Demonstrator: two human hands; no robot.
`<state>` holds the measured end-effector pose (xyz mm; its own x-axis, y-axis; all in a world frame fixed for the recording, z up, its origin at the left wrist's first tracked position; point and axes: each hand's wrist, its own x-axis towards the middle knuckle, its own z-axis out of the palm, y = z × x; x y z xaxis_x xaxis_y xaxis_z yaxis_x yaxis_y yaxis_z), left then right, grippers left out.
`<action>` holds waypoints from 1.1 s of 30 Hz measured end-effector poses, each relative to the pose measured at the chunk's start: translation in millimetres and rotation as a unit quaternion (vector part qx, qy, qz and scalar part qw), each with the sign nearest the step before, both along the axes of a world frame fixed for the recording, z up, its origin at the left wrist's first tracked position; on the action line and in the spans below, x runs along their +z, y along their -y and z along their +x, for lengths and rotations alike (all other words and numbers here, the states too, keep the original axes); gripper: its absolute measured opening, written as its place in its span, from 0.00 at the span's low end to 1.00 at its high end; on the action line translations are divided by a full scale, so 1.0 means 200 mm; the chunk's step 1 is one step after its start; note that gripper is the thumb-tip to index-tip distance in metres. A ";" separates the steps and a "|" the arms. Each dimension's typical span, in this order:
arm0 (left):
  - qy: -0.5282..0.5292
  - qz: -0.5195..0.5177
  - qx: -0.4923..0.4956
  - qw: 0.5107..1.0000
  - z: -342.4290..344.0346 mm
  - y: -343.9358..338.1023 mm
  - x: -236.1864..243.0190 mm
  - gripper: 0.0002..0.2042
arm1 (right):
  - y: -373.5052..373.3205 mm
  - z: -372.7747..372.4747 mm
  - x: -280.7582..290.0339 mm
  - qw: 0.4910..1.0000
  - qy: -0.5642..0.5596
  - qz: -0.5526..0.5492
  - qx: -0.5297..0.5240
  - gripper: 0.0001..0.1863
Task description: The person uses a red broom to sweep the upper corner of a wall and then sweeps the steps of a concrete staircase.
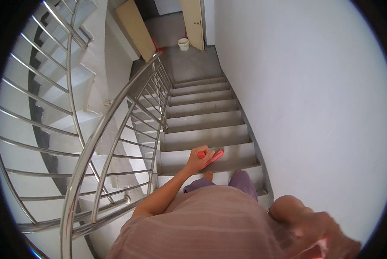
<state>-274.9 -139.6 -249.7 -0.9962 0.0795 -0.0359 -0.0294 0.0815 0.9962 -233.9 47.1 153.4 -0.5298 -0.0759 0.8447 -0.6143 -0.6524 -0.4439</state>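
My left hand [197, 159], fingers wrapped round a red plastic tool [215, 156] with a rounded handle end and a long flat part, is held out over the gray stairs [206, 134]. I cannot tell whether the tool touches a step. My bare feet [208, 175] show at a step below my torso. My right hand [331, 235] is at the lower right, blurred and close to the camera, with its fingers bent round something reddish that I cannot make out.
A steel railing [115, 103] runs down the left, with another flight beyond it. A white wall [305, 103] borders the right. At the bottom landing [189, 64] stand a white bucket [183, 45], a red object [156, 46] and open cream doors [192, 23].
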 end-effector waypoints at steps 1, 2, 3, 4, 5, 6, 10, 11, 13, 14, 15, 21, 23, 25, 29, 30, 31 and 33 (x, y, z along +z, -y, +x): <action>-0.013 0.001 -0.002 1.000 -0.03 -0.06 0.02 0.16 | -0.06 -0.05 0.00 0.998 -0.059 0.014 0.001 0.12; -0.001 0.012 -0.012 1.000 -0.07 -0.12 0.04 0.16 | -0.16 -0.15 -0.05 0.972 -0.224 -0.009 0.070 0.11; 0.012 0.009 -0.019 1.000 -0.07 -0.14 0.04 0.16 | -0.18 -0.16 -0.06 0.972 -0.224 -0.013 0.068 0.11; 0.022 0.013 -0.026 0.999 -0.09 -0.16 0.05 0.16 | -0.15 -0.14 -0.04 0.984 -0.152 -0.034 0.087 0.10; 0.044 0.007 -0.004 0.999 -0.10 -0.18 0.05 0.16 | -0.11 -0.10 -0.02 0.990 -0.078 -0.056 0.102 0.10; 0.061 -0.004 0.013 0.998 -0.11 -0.16 0.05 0.15 | -0.06 -0.09 -0.01 0.990 0.000 -0.085 0.117 0.09; 0.020 -0.011 0.034 0.999 -0.11 -0.11 -0.10 0.14 | 0.06 -0.22 0.02 0.983 -0.061 -0.095 0.145 0.10; 0.010 -0.016 0.037 0.999 -0.12 -0.09 -0.14 0.14 | 0.04 -0.26 0.04 0.980 -0.114 -0.094 0.136 0.10; 0.042 -0.007 0.027 0.999 -0.21 -0.25 -0.05 0.15 | -0.05 -0.31 0.07 0.973 -0.199 -0.070 0.095 0.10; 0.064 -0.012 0.032 0.997 -0.21 -0.26 -0.01 0.15 | -0.07 -0.33 0.07 0.968 -0.226 -0.071 0.084 0.10; 0.037 -0.001 0.031 0.999 -0.21 -0.27 0.00 0.15 | -0.09 -0.33 0.10 0.962 -0.253 -0.069 0.077 0.11; -0.012 -0.065 0.079 0.995 -0.05 -0.30 0.10 0.15 | -0.15 -0.33 0.21 0.938 -0.337 -0.055 0.059 0.12; -0.014 -0.067 0.086 0.994 0.00 -0.42 0.21 0.14 | -0.19 -0.32 0.22 0.934 -0.350 -0.039 0.063 0.12; 0.021 -0.077 0.108 0.991 0.11 -0.42 0.28 0.14 | -0.14 -0.31 0.19 0.930 -0.357 -0.008 0.087 0.13; 0.138 -0.077 0.169 0.973 0.40 -0.41 0.22 0.12 | -0.10 -0.32 0.01 0.920 -0.273 0.234 0.156 0.18; 0.162 -0.088 0.190 0.964 0.47 -0.35 0.24 0.11 | -0.08 -0.33 -0.12 0.922 -0.190 0.292 0.170 0.20; 0.125 -0.085 0.163 0.975 0.38 -0.34 0.24 0.09 | -0.09 -0.36 -0.28 0.900 -0.086 0.393 0.169 0.22; 0.052 -0.097 0.134 0.985 0.28 -0.35 0.26 0.08 | -0.15 -0.38 -0.64 0.803 0.149 0.550 0.175 0.27</action>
